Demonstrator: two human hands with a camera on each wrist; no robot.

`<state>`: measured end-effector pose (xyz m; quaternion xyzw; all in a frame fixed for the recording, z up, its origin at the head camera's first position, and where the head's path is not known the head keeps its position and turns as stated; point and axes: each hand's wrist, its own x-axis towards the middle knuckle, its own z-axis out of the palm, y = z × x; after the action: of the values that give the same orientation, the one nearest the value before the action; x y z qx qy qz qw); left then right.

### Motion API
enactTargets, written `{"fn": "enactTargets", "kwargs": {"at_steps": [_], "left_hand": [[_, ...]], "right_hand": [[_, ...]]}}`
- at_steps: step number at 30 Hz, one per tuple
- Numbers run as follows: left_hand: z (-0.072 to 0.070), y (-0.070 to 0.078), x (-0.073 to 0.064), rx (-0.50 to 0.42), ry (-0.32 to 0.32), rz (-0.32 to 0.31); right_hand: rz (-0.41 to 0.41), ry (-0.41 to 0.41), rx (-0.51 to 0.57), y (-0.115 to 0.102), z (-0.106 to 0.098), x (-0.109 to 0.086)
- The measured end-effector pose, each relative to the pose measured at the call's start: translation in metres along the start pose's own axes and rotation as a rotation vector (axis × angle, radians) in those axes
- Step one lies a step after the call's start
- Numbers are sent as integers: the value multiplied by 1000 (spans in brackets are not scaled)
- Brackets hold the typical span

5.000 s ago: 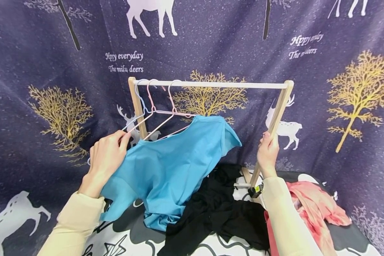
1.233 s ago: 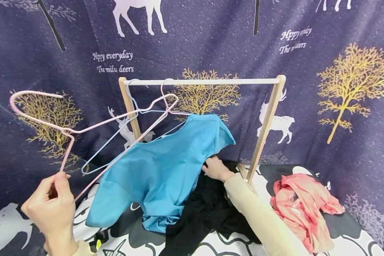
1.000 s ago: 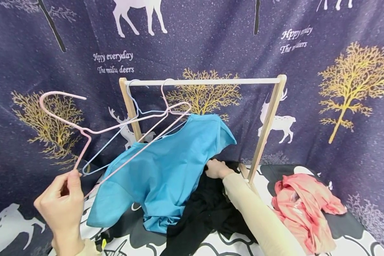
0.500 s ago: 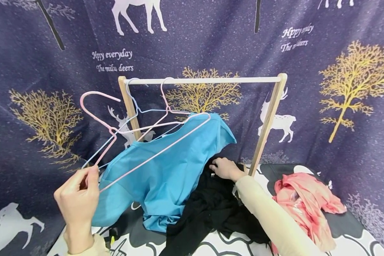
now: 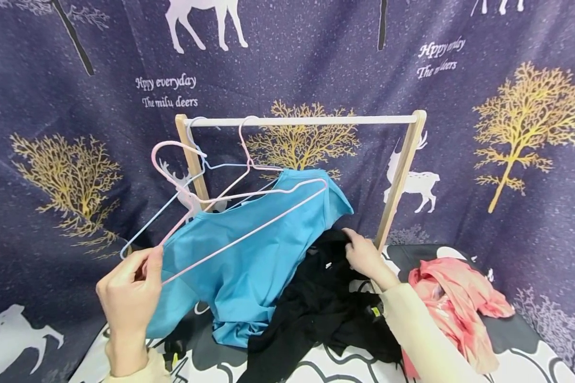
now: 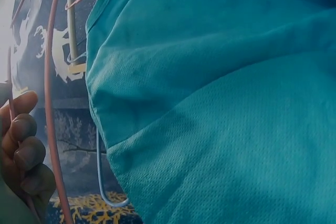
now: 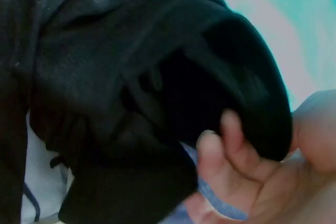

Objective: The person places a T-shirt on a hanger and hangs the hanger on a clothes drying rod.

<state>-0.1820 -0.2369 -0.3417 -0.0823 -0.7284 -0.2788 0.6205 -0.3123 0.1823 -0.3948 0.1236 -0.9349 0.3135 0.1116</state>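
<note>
My left hand point(image 5: 133, 290) pinches a pink clothes hanger point(image 5: 154, 155) by one end, its hook up and its frame slanting across the blue T-shirt point(image 5: 249, 276). In the left wrist view, curled fingers point(image 6: 29, 153) show at the left edge, beside the shirt's teal cloth. That T-shirt is on another pink hanger point(image 5: 244, 141) on the rack. To the right, my right hand point(image 5: 368, 260) lifts a raised edge of a crumpled black garment point(image 5: 316, 314). The right wrist view shows thumb and fingers on either side of the black fabric point(image 7: 226, 77).
A small wooden rack has a white rail point(image 5: 345, 120) and a right post point(image 5: 400, 178). An empty light-blue hanger point(image 5: 163, 209) hangs at its left end. A coral-pink garment point(image 5: 460, 308) lies crumpled at the right on a black-and-white patterned cloth point(image 5: 335, 367). Behind hangs a deer-print curtain point(image 5: 316, 64).
The left hand has taken the pink hanger off the rail and carried it left, then back right over the T-shirt. The right hand left the post, reached to the black garment and raised its edge.
</note>
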Motion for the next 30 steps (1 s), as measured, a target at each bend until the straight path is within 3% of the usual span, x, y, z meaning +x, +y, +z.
{"fn": "enactTargets", "kwargs": {"at_steps": [3,5,11,16,19,25,30], "left_hand": [[2,3,0,6,-23,14],[2,4,0,9,-32,23],[5,7,0,8,-50,45],[10,9,-3,16,-98,82],[13,11,-5,7,-130,99],[18,21,-7,-36,-215,116],[23,30,-7,-108,-271,109]], "right_hand": [[47,-24,60,8,-11,-14],[68,-7,38,14,-16,-22],[75,128,-70,22,-23,-38],[139,181,85,20,-27,-41],[163,249,212,14,-33,-38],[124,406,438,-16,-55,-31],[41,500,310,-43,-76,-22]]}}
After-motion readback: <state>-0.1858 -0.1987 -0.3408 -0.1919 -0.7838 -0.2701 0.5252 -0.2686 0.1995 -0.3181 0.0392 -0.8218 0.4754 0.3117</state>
